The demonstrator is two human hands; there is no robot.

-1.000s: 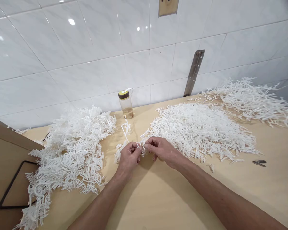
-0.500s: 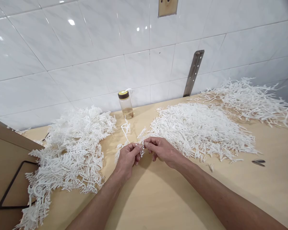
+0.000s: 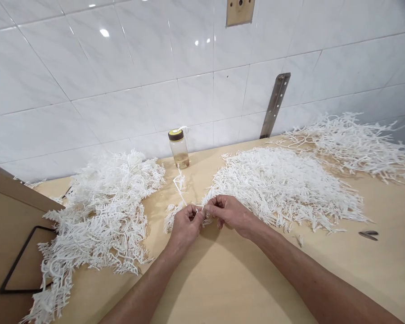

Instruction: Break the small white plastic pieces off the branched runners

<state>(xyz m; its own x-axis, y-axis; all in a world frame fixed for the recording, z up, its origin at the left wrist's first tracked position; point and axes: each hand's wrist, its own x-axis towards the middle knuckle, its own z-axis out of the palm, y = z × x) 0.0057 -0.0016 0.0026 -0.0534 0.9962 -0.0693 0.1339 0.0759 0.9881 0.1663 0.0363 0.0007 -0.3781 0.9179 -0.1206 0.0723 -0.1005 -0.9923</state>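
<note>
Near the middle of the table, my left hand [image 3: 188,221] pinches a small white branching plastic piece [image 3: 207,198] between thumb and forefinger. My right hand [image 3: 230,214] meets it from the other side, also in a pinch on this piece; the fingertips of both hands nearly touch. Behind my left hand lies a small white cluster [image 3: 169,219], and a loose white sprig [image 3: 179,181] stretches toward the bottle. Close beyond my right hand begins a wide heap of short white pieces [image 3: 283,184].
A large white tangled pile [image 3: 104,211] covers the left side, beside a brown box [image 3: 16,243]. Longer white branches [image 3: 361,139] lie far right. A bottle [image 3: 179,150] stands near the tiled wall, right of which leans a metal bracket [image 3: 276,105]. Small snips [image 3: 369,235] lie right.
My two hands have drawn closer together, and the white piece between them has turned, now pointing up and away. The whole view has shifted slightly.
</note>
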